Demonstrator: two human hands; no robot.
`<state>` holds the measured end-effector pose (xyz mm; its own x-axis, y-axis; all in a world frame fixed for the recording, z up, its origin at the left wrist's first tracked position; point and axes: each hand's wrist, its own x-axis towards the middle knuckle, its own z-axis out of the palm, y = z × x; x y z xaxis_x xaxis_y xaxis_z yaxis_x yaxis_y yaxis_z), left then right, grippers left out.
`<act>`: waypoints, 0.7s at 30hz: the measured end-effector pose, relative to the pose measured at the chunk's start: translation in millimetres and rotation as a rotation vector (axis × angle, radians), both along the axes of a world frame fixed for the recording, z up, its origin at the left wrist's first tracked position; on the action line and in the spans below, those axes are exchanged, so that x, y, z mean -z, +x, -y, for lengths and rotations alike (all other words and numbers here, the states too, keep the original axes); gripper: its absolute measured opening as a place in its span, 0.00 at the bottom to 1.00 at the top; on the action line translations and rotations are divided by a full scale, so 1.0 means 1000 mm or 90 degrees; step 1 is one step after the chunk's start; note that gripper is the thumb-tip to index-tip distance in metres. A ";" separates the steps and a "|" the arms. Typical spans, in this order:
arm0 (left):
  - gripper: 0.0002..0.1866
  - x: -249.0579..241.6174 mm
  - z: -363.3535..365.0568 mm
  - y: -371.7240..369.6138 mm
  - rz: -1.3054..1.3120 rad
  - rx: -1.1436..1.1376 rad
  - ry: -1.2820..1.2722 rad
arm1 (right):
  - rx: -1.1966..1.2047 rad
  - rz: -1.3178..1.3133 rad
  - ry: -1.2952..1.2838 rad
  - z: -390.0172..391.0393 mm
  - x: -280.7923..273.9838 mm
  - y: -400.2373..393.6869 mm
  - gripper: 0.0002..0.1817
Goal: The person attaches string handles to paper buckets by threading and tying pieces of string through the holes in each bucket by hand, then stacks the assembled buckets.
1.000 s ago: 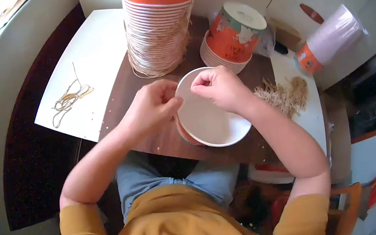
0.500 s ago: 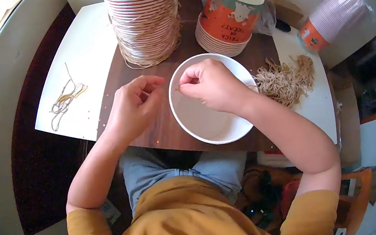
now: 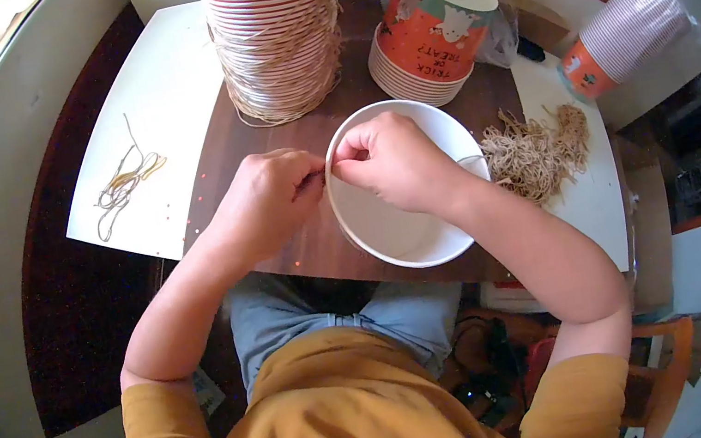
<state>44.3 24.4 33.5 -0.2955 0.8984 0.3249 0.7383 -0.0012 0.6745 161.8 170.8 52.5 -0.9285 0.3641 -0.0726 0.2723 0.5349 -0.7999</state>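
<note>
A white paper bucket [image 3: 411, 241] stands tilted on the table in front of me, its open mouth facing up. My right hand [image 3: 390, 151] reaches into the mouth, thumb and finger pinched at the left inner wall, apparently on a string whose tip is hidden. My left hand [image 3: 280, 189] is closed in a pinch just outside that same wall, opposite the right fingertips; what it grips is hidden. A tangled pile of beige string [image 3: 536, 153] lies right of the bucket, and a thin strand shows at the rim near my right wrist.
A tall stack of orange paper buckets [image 3: 279, 53] wound with string stands behind. Upside-down buckets [image 3: 435, 30] sit to its right, and another stack [image 3: 627, 29] leans farther right. Loose strings [image 3: 125, 188] lie on the white board [image 3: 160, 93] at left.
My left hand has moved right, up against the outside of the bucket. My right fingers have come to the inner left wall. The bucket has shifted slightly right.
</note>
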 end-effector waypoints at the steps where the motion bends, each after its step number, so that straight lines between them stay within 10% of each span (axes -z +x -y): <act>1: 0.07 -0.001 0.002 0.003 -0.057 -0.005 0.006 | -0.013 0.033 -0.004 0.001 -0.003 0.002 0.08; 10: 0.05 -0.017 0.039 0.021 0.175 -0.004 -0.094 | -0.132 0.070 0.275 0.039 -0.054 0.066 0.38; 15: 0.03 -0.023 0.058 0.024 0.230 0.147 0.002 | -0.159 0.063 0.227 0.035 -0.042 0.073 0.12; 21: 0.04 -0.008 0.053 0.026 0.806 0.180 -0.012 | -0.253 0.010 0.262 0.029 -0.044 0.072 0.11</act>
<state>70.0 -29.1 41.2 -0.1863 0.9811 -0.0520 -0.4329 -0.0344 0.9008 233.7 141.6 96.7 -0.9998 -0.0115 -0.0136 -0.0031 0.8655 -0.5009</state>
